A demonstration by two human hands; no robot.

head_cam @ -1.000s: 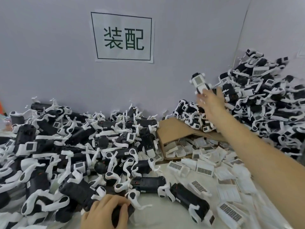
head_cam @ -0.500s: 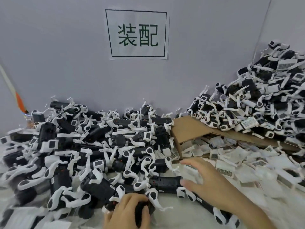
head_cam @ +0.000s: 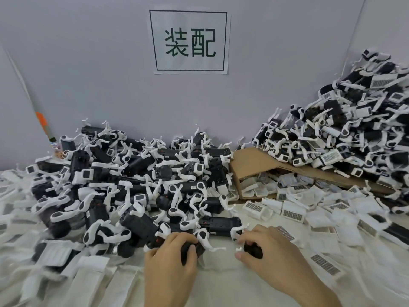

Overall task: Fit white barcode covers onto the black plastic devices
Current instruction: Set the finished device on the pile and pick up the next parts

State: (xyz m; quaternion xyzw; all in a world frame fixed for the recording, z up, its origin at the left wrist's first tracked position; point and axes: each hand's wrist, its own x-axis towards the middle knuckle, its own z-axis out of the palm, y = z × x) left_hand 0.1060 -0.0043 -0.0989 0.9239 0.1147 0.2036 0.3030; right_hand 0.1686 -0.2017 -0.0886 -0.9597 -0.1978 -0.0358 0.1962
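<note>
Grey wall and white-clothed table [head_cam: 225,289] frame the work: low at 6 o'clock the left hand [head_cam: 170,264] is clenched round a black device [head_cam: 190,249], and the right hand [head_cam: 272,253] curls its fingers on another dark piece [head_cam: 253,251] just beside it. Best free the right hand for a white barcode cover [head_cam: 292,214] from the scatter at 2 o'clock, then line it up squarely before pressing.

1. This is looking like a factory assembly station, with bulk manual work going on.
2. A printed sign [head_cam: 188,41] reading 装配 (assembly) is hanging on the grey wall [head_cam: 88,74].
3. Identical black devices [head_cam: 132,185] are lying heaped on the counter [head_cam: 221,284], and a taller heap [head_cam: 354,134] is rising at right.
4. A cardboard box [head_cam: 250,162] is spilling white barcode covers [head_cam: 292,212].
</note>
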